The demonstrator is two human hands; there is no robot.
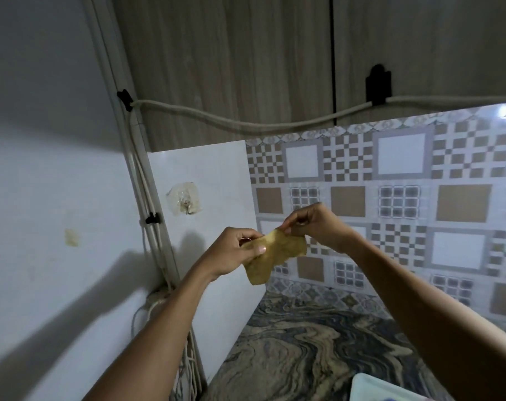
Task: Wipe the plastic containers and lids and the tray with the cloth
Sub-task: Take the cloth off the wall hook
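Both hands pinching the cloth (pixel 270 256), left hand (pixel 234 253) low, right hand (pixel 309 222) at the top corner, high above the counter (pixel 298 342). Best spread flat before wiping.

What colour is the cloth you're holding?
Mustard yellow, slightly mottled; the cloth shows in the head view.

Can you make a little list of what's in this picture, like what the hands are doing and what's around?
place: kitchen corner
left hand: pinching the cloth
right hand: pinching the cloth's top corner
cloth: yellowish, held up in the air between both hands
counter: swirly marble pattern, below the hands
wall hook: clear, nothing hanging on it
white thing: bottom edge, only partly seen, cannot tell what it is
wiping: not happening now
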